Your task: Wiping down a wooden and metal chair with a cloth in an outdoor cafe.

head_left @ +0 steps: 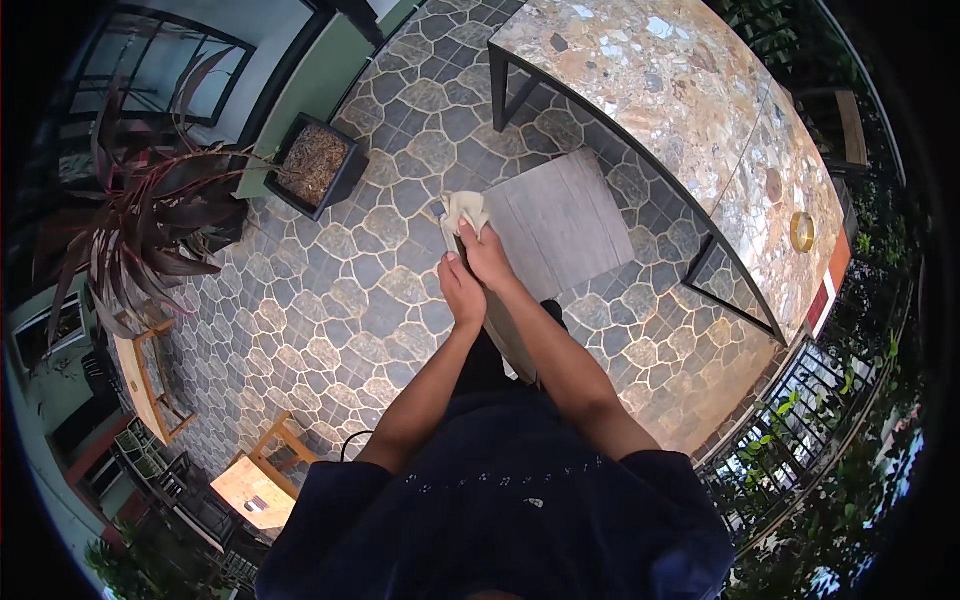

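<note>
Beige cloth [466,210] sits bunched at the fingertips of the right hand [487,258], just beyond the left hand. Close on the right of the hands, a grey wood-look panel [560,222] blocks part of the paved floor [400,285]; past it, well apart, a stone-patterned worktop [650,90] on a black frame bears a round golden dish [802,232]. Ahead and to the left of them is a square dark planter [317,168] near red-leaved foliage [150,200]; behind and left, a light wooden piece of furniture [255,490]. Both hands are close together: the right is closed on the cloth, while the left [461,291] lies half curled beside a narrow strip [508,345], its grip impossible to tell.
</note>
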A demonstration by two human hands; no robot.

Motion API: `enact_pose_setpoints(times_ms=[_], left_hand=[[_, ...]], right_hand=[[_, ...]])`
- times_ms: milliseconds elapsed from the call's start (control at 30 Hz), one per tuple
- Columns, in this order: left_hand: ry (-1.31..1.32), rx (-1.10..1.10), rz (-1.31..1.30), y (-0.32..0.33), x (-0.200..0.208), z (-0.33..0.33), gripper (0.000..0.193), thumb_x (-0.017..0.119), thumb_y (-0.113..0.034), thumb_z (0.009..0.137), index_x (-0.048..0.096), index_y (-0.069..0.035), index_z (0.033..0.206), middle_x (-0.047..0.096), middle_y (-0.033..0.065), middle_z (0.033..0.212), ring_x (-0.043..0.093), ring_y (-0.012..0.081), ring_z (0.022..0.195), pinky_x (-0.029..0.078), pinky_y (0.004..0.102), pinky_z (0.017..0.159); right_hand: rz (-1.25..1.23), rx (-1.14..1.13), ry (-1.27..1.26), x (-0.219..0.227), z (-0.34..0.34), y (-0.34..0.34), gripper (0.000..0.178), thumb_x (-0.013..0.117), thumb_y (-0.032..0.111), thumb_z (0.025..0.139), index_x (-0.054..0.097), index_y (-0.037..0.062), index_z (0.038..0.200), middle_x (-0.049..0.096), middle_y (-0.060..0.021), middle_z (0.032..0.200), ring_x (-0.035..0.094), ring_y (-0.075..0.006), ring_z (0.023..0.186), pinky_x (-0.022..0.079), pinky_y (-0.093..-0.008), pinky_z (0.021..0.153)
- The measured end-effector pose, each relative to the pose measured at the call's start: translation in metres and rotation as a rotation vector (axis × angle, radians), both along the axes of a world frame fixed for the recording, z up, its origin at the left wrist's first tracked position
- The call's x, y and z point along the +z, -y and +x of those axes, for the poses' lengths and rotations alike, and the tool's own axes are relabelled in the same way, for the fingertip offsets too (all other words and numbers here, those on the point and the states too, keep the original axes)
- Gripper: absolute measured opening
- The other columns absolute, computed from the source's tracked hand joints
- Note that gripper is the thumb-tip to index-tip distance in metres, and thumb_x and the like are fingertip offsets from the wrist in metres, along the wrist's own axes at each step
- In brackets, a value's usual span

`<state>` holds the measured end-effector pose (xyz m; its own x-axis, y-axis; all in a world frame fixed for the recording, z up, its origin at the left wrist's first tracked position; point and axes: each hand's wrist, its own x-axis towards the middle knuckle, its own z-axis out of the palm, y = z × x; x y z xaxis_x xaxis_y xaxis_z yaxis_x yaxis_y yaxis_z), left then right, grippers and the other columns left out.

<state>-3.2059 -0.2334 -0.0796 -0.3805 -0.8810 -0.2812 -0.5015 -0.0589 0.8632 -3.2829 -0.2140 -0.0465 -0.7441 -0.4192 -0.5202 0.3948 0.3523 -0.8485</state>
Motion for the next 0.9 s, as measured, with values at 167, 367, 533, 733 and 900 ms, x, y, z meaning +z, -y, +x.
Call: enact_pose_setpoints(times_ms=[167, 367, 533, 733, 900], left_hand=[[0.051, -0.019, 0.02, 0.005, -0.011, 0.009, 0.046, 0.038, -0.033, 0.093, 0.048, 0.009, 0.109, 0.051, 0.0264, 0.106, 0.048, 0.0401, 0.1, 0.036, 0.0405, 0.088], [-0.068, -0.051, 0.124, 0.001, -0.002, 0.007, 0.05, 0.059, -0.019, 0.08, 0.043, 0.005, 0.121, 0.053, 0.0199, 0.113, 0.052, 0.0306, 0.103, 0.038, 0.0351, 0.09], [-0.148, 0.01, 0.424, -0.037, -0.024, 0.054, 0.048, 0.057, -0.002, 0.076, 0.041, 0.003, 0.121, 0.055, 0.0132, 0.107, 0.055, 0.0229, 0.096, 0.043, 0.0306, 0.083], [-0.158, -0.045, 0.692, -0.052, -0.014, 0.058, 0.019, 0.045, 0.005, 0.08, 0.051, 0.007, 0.098, 0.06, 0.0158, 0.084, 0.063, 0.0266, 0.07, 0.054, 0.0375, 0.057], [-0.078, -0.175, 0.661, -0.046, -0.026, 0.106, 0.034, 0.047, 0.005, 0.079, 0.044, 0.0, 0.112, 0.059, 0.0126, 0.092, 0.061, 0.0231, 0.079, 0.051, 0.0348, 0.066]], right_hand=[[-0.133, 0.142, -0.161, -0.025, 0.031, -0.041, 0.034, 0.049, 0.027, 0.09, 0.057, -0.0019, 0.105, 0.062, -0.0225, 0.093, 0.059, -0.037, 0.09, 0.045, -0.0388, 0.079], [-0.055, 0.169, -0.144, 0.0, 0.086, -0.121, 0.033, 0.049, 0.025, 0.089, 0.056, -0.0015, 0.107, 0.061, -0.0222, 0.098, 0.058, -0.0371, 0.096, 0.043, -0.0393, 0.083], [-0.054, 0.318, -0.249, 0.019, 0.114, -0.156, 0.046, 0.057, 0.029, 0.084, 0.048, -0.0003, 0.119, 0.05, -0.0236, 0.119, 0.047, -0.0381, 0.111, 0.037, -0.0387, 0.094], [-0.195, 0.427, -0.388, 0.002, 0.12, -0.194, 0.085, 0.069, 0.0, 0.057, 0.029, 0.0028, 0.132, 0.04, -0.0223, 0.125, 0.038, -0.0404, 0.118, 0.035, -0.0387, 0.1], [-0.202, 0.457, -0.407, -0.018, 0.15, -0.207, 0.083, 0.067, 0.001, 0.057, 0.03, 0.0029, 0.132, 0.037, -0.0222, 0.127, 0.038, -0.0403, 0.118, 0.035, -0.0389, 0.1]])
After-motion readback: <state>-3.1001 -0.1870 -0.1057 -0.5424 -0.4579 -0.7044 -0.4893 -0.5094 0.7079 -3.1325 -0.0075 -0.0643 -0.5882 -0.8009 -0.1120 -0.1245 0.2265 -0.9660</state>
